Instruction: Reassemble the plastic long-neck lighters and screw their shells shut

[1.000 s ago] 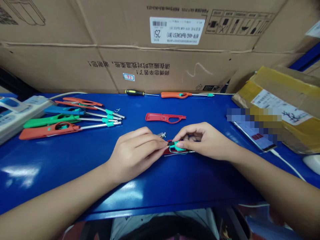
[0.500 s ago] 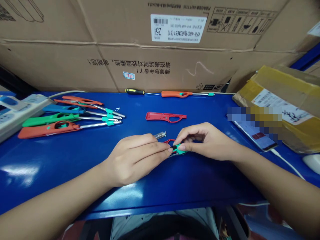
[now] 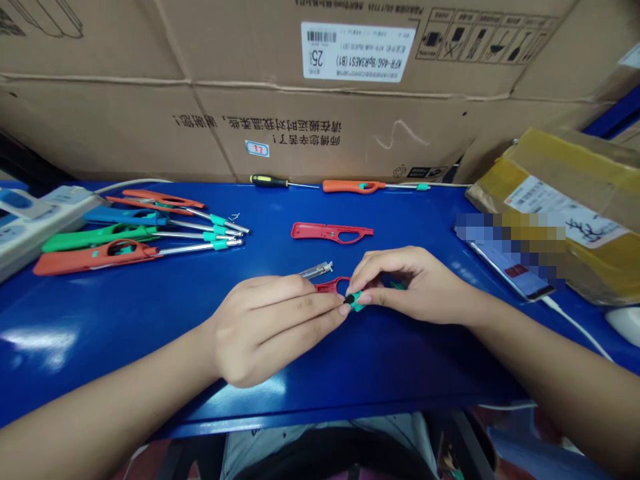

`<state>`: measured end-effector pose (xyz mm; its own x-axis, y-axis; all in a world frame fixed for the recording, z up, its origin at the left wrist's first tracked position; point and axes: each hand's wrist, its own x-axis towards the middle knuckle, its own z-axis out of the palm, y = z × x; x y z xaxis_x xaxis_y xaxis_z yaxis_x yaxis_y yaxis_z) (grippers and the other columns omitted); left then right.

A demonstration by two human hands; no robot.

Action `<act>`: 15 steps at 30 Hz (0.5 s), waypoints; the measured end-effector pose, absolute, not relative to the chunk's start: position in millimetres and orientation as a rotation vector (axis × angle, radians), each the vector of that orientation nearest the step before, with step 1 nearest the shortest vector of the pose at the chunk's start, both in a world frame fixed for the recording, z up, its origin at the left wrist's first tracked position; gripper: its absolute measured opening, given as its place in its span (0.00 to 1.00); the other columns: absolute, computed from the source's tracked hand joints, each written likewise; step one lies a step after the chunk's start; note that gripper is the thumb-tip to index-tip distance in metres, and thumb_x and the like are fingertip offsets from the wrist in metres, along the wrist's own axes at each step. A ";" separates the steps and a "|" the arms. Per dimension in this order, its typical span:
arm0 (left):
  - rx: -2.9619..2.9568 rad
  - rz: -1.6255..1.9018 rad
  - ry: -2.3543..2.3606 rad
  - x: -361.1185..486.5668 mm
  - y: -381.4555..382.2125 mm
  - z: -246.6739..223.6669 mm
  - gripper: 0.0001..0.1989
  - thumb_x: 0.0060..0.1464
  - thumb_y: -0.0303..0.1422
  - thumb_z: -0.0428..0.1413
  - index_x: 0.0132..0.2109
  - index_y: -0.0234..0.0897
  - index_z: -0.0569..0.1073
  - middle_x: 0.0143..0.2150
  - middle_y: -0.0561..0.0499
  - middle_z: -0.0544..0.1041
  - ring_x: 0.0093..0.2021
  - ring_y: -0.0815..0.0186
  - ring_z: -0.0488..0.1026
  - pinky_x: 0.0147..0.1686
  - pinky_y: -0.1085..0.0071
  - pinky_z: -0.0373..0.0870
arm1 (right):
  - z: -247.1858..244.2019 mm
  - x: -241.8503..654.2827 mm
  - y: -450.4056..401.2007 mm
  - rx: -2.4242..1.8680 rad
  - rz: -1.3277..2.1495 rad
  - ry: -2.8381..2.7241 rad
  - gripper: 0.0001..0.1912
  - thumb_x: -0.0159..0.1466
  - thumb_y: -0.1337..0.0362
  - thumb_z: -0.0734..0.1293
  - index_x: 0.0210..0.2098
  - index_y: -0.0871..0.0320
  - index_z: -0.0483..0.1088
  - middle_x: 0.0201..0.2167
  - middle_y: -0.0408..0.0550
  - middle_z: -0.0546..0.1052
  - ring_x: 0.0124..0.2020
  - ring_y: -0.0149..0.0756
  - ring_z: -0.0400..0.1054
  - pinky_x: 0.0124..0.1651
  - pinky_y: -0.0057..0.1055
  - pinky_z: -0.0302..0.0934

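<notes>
My right hand (image 3: 415, 283) pinches a small green trigger (image 3: 357, 303) between thumb and fingertips. At its left end sits a black piece (image 3: 349, 299), pinched by the fingertips of my left hand (image 3: 273, 327). Just behind the fingers lies a red lighter handle half (image 3: 327, 287), partly covered by my left hand. A narrow clear-and-silver part (image 3: 317, 271), perhaps a fuel tank, pokes out beyond my left knuckles. Farther back rests the other red handle half (image 3: 320, 231), its hollow side up. A bit of green shows behind my right thumb; what it belongs to is hidden.
Several long-necked lighters (image 3: 120, 257) lie at left by a power strip (image 3: 45, 217). Along the back are a screwdriver (image 3: 267, 181) and an orange lighter (image 3: 347, 187), before a large carton (image 3: 240, 53). A phone (image 3: 515, 270) leans near a taped box (image 3: 575, 213) at right.
My left hand has shifted slightly toward me and the green trigger with its black piece has come a little nearer. More of the red handle half behind the fingers now shows.
</notes>
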<state>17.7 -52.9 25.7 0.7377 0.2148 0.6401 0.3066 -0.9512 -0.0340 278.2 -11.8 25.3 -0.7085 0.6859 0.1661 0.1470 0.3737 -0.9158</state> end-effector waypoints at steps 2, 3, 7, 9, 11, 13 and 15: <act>-2.821 -0.977 -0.451 18.0 -54.5 27.2 0.11 0.65 0.24 0.55 0.51 0.29 0.78 0.50 0.46 0.83 0.47 0.64 0.80 0.44 0.70 0.80 | 24.4 278.8 -11.2 -0.639 1.294 -2.116 0.05 0.63 0.65 0.73 0.39 0.59 0.79 0.37 0.47 0.82 0.38 0.32 0.75 0.42 0.30 0.68; -2.835 -0.970 -0.473 18.5 -55.6 28.1 0.11 0.64 0.23 0.56 0.51 0.29 0.78 0.50 0.46 0.83 0.47 0.65 0.79 0.45 0.70 0.80 | 24.1 279.0 -11.2 -0.606 1.282 -2.120 0.06 0.63 0.66 0.73 0.40 0.59 0.79 0.37 0.48 0.82 0.39 0.32 0.75 0.43 0.31 0.69; -2.858 -1.043 -0.553 21.2 -59.5 28.7 0.14 0.57 0.22 0.63 0.51 0.28 0.78 0.49 0.45 0.83 0.47 0.66 0.78 0.47 0.71 0.78 | 23.9 279.0 -12.3 -0.553 1.243 -2.107 0.06 0.63 0.68 0.73 0.40 0.58 0.80 0.37 0.48 0.82 0.39 0.33 0.76 0.45 0.32 0.70; -2.858 -1.067 -0.566 22.0 -60.7 27.6 0.15 0.56 0.21 0.64 0.51 0.27 0.78 0.50 0.45 0.83 0.48 0.66 0.78 0.49 0.71 0.77 | 24.5 278.8 -13.3 -0.558 1.237 -2.092 0.05 0.62 0.69 0.73 0.40 0.58 0.79 0.37 0.48 0.82 0.38 0.33 0.76 0.44 0.31 0.70; -2.855 -1.077 -0.567 22.7 -61.3 27.3 0.15 0.55 0.20 0.64 0.51 0.27 0.78 0.49 0.44 0.83 0.48 0.65 0.78 0.49 0.71 0.77 | 25.7 278.4 -14.5 -0.565 1.252 -2.079 0.05 0.62 0.68 0.73 0.39 0.58 0.79 0.36 0.47 0.82 0.38 0.32 0.76 0.43 0.31 0.70; -2.838 -1.117 -0.568 24.0 -60.8 28.1 0.14 0.55 0.21 0.65 0.50 0.28 0.78 0.47 0.44 0.83 0.46 0.65 0.79 0.46 0.71 0.78 | 27.1 278.1 -15.7 -0.579 1.280 -2.068 0.04 0.62 0.68 0.73 0.38 0.58 0.79 0.35 0.47 0.82 0.37 0.32 0.76 0.43 0.30 0.70; -2.826 -1.184 -0.568 26.3 -58.8 29.2 0.12 0.54 0.20 0.65 0.47 0.28 0.79 0.45 0.44 0.84 0.43 0.66 0.80 0.43 0.71 0.79 | 28.3 277.5 -16.4 -0.609 1.327 -2.047 0.04 0.62 0.68 0.74 0.38 0.59 0.79 0.35 0.47 0.82 0.37 0.32 0.76 0.42 0.30 0.70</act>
<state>26.3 -58.8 29.2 0.6448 0.3206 0.6939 0.3401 -0.9333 0.1152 277.5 -16.4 28.3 -0.7035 0.6666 0.2465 0.0473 0.3900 -0.9196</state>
